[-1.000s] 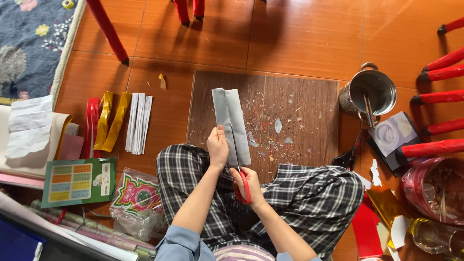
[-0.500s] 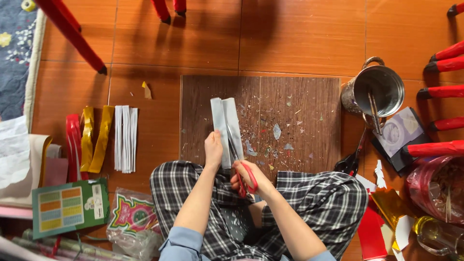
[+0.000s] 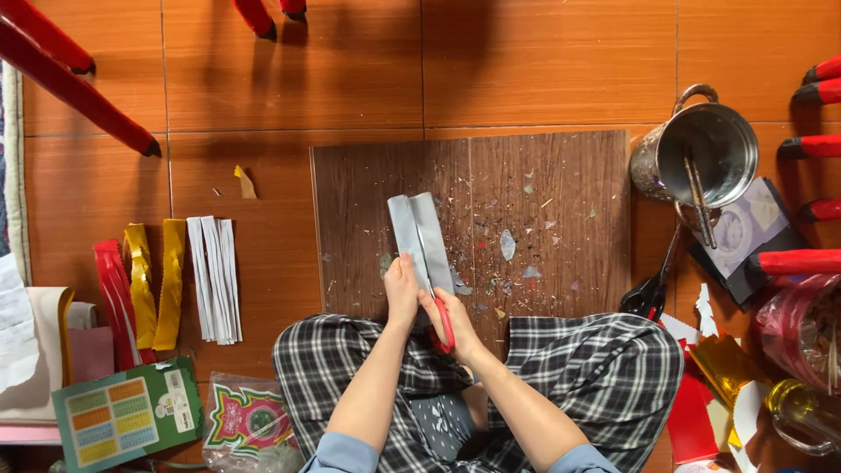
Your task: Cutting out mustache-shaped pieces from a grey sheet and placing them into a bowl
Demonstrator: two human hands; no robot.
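Head view, frame centre: left hand pinches the grey folded paper strip over the wooden board; right hand grips red-handled scissors. A slanted cut could nick the thumb.

The folded paper strip is silver-grey. The scissors have red handles. The board is dark brown wood grain. The trousers are black-and-white checked. The floor tiles are orange-brown.
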